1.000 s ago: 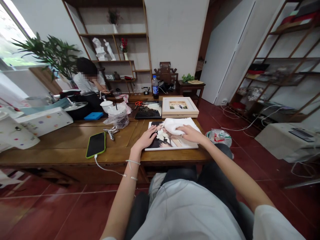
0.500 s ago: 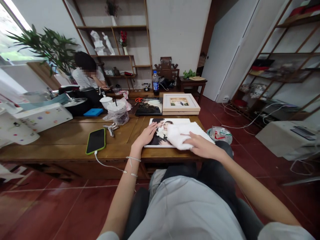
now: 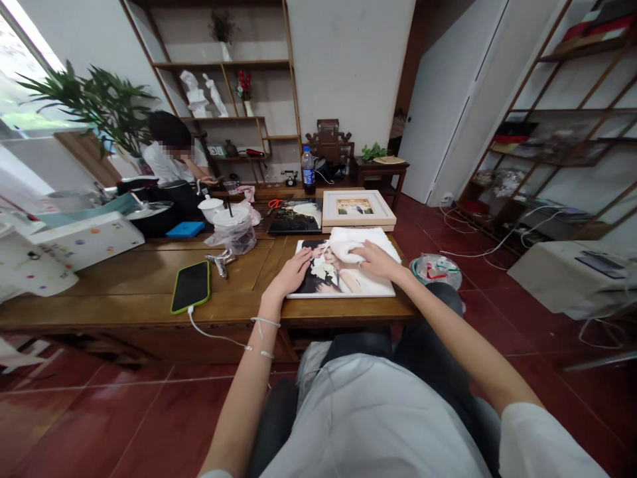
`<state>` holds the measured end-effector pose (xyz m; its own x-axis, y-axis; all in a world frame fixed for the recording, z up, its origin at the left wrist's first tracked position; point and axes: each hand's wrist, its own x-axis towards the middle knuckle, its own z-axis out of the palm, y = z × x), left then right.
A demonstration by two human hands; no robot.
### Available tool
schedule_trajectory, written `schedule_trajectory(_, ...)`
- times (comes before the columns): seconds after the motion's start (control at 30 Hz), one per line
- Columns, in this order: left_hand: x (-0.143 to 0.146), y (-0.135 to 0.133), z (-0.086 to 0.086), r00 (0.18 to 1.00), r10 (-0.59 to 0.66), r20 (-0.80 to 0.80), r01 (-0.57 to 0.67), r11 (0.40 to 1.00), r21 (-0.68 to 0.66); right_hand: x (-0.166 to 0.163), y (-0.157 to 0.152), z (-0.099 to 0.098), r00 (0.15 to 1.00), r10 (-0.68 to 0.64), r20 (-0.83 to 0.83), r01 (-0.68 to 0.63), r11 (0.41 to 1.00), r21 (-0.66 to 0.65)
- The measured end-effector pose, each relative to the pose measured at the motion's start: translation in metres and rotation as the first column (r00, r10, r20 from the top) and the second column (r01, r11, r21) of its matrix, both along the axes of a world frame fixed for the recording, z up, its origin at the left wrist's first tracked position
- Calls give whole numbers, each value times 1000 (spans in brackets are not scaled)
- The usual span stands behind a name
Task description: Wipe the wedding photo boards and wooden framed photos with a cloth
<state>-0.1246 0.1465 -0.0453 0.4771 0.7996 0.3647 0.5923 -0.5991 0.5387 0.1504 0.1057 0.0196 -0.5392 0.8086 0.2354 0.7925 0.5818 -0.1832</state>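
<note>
A photo panel [image 3: 326, 279] with a picture of a couple lies flat near the front edge of the wooden table [image 3: 239, 292]. My left hand [image 3: 293, 271] rests flat on its left side, fingers stretched out. A white towel [image 3: 346, 242] covers the panel's upper right part, and my right hand [image 3: 375, 260] grips it and presses it against the surface. Just behind the panel are a light wooden picture frame [image 3: 388, 211] and a dark glossy panel [image 3: 288, 218].
On the table's left are a phone [image 3: 192, 287] on a cable, a metal piece [image 3: 222, 261], a bagged cup [image 3: 236, 229], a blue box [image 3: 185, 230] and a white carton [image 3: 99, 242]. A bottle [image 3: 308, 172] stands behind. A person [image 3: 174, 153] sits at the far left. A bin [image 3: 436, 271] stands right.
My right hand and the towel have moved away from me, up the panel, uncovering its lower right part. My left hand stays in place on the panel.
</note>
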Motion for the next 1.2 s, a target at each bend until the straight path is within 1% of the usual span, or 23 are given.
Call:
schedule_trajectory(0.1,1,2,-3,1000,14,-2,-14,1000,12,-1,21,-6,999,-37,-31,39,997,65)
schedule_trajectory(0.17,2,4,-5,1000,24,-14,-24,999,25,-2,21,-6,999,-35,-21,37,997,64)
schedule_trajectory(0.2,2,5,-6,999,26,-19,-26,999,30,-4,17,-5,1000,-26,-11,26,998,56)
schedule_trajectory(0.3,2,6,-7,999,29,-30,-28,999,36,-13,-15,0,999,23,26,-24,1000,8)
schedule_trajectory(0.4,3,4,-6,998,39,-40,-38,999,31,-26,-65,7,997,60,48,-58,997,-48)
schedule_trajectory(0.47,3,4,-5,998,45,-45,-44,999,25,-32,-95,13,989,133,59,-127,987,-103)
schedule_trajectory(0.53,3,3,-5,998,46,-45,-46,999,17,-34,-112,19,979,200,43,-190,968,-163)
schedule_trajectory(0.57,3,3,-4,998,46,-45,-46,999,14,-33,-115,21,976,215,28,-205,960,-193)
schedule_trajectory(0.63,3,3,-4,998,42,-45,-42,999,7,-29,-107,25,979,203,-4,-198,951,-238)
schedule_trajectory(0.73,4,3,-3,999,34,-42,-35,999,-4,-21,-73,24,986,163,-42,-168,955,-246)
schedule_trajectory(0.83,4,3,-3,999,34,-29,-34,999,-10,-15,-30,18,985,146,-92,-162,967,-198)
schedule_trajectory(0.9,4,4,-3,999,32,-27,-32,999,-9,-13,-4,14,981,110,-163,-135,979,-152)
schedule_trajectory(1.0,3,4,-3,999,27,-34,-27,1000,-3,-16,21,11,978,47,-204,-69,992,-101)
schedule_trajectory(1.07,3,4,-4,999,23,-33,-23,1000,-1,-23,24,8,988,17,-152,-30,996,-81)
schedule_trajectory(1.1,3,5,-4,999,23,-29,-23,1000,-2,-28,21,7,994,1,-109,-8,998,-65)
schedule_trajectory(1.13,3,5,-4,999,23,-25,-23,1000,-4,-34,15,5,998,-15,-59,13,999,-45)
schedule_trajectory(1.2,3,5,-5,999,26,-20,-26,1000,-4,-48,-8,1,998,-45,37,45,999,3)
